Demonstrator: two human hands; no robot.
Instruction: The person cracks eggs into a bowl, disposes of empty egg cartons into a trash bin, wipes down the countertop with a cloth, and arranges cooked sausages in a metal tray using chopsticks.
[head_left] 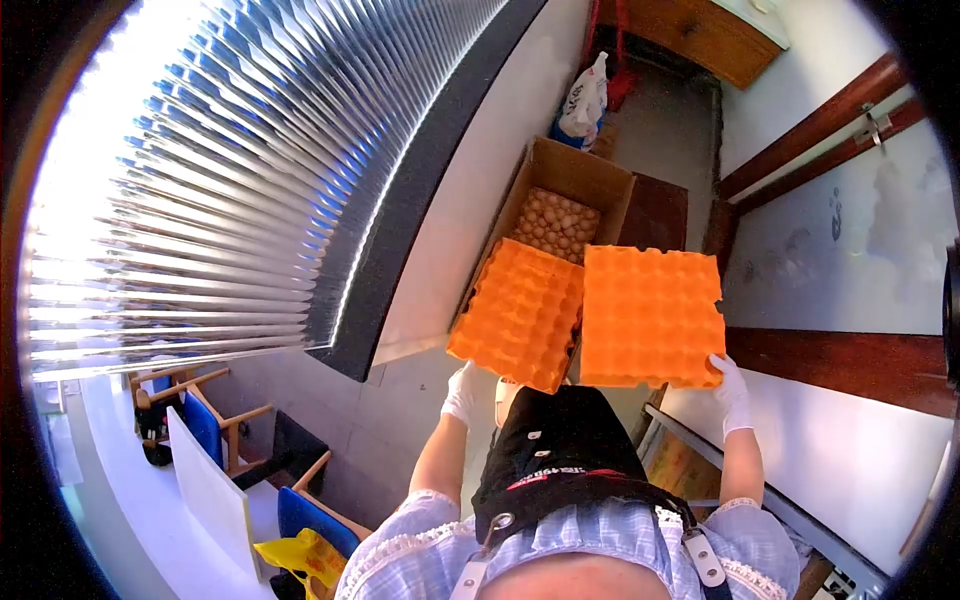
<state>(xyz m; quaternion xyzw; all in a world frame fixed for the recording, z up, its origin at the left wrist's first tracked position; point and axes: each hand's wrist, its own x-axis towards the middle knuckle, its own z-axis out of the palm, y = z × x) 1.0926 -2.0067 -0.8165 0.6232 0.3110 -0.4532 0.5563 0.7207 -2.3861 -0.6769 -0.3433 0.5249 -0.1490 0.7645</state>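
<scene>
My left hand, in a white glove, grips the near left corner of an orange egg tray, which is tilted. My right hand, also gloved, has its fingers on the near right corner of a second orange egg tray. The two dimpled trays are side by side in front of me, their inner edges meeting or overlapping. Beyond them stands an open cardboard box holding many eggs. The trays hide the near part of the box. Part of each hand is behind its tray.
To the left runs a dark-edged counter with ribbed clear panels. A white and blue bag sits behind the box. On the right is a wood-framed door. Chairs and a yellow bag are at lower left.
</scene>
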